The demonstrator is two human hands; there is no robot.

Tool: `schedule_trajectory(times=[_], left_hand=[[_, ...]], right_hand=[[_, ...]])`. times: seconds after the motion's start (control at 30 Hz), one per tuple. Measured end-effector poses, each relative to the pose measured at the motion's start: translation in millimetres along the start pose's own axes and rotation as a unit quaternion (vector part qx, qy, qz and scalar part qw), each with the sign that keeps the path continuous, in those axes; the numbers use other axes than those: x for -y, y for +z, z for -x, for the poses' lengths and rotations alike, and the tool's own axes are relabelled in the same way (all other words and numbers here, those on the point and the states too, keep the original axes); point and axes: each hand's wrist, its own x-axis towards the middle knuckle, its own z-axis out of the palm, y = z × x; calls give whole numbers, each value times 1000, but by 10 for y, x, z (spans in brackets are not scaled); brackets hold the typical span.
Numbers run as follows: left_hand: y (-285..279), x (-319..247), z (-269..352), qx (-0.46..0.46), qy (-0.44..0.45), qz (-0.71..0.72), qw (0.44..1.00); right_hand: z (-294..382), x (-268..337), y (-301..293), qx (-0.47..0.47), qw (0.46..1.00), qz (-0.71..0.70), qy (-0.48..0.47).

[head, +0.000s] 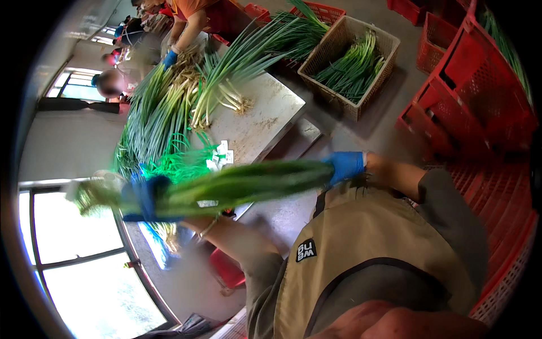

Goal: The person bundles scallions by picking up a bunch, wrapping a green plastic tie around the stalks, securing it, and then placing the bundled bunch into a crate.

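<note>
A long bundle of green onions stretches across in front of my body, blurred by motion. My left hand, in a blue glove, is wrapped around it near the pale root end, which sticks out to the left. At the leafy end my right hand, also blue-gloved, grips the green tops. A small white tag shows on the bundle's side. Behind it on the metal table lie bright green ties with several white tags attached.
Loose green onions are heaped along the table, where a co-worker's blue-gloved hand touches them. A beige crate of green onions stands on the floor beyond. Red plastic crates are stacked at right. Windows line the left.
</note>
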Motion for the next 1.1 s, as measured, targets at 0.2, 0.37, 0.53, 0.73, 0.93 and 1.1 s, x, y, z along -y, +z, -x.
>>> schedule_trajectory(times=[0.2, 0.37, 0.53, 0.73, 0.93, 1.1], left_hand=[[140, 1550, -330, -21, -77, -742, 665], [44, 1954, 834, 10, -432, -595, 677], [-295, 1444, 2142, -56, -555, -611, 561], [-632, 459, 2945, -343, -451, -679, 467], [-1568, -198, 2810, -603, -232, -494, 582], [-2735, -768, 2561, -654, -197, -523, 510]], right_hand=[[-6, -346, -442, -391, 908, 33, -144], [-213, -819, -1073, -451, 837, -309, -34], [-364, -1780, -2202, -545, 764, -312, 151], [-1602, -775, -1540, -373, 919, -123, 30], [-2648, -170, -295, -3, 995, -74, 65], [-3133, -72, -58, 15, 993, -81, 85]])
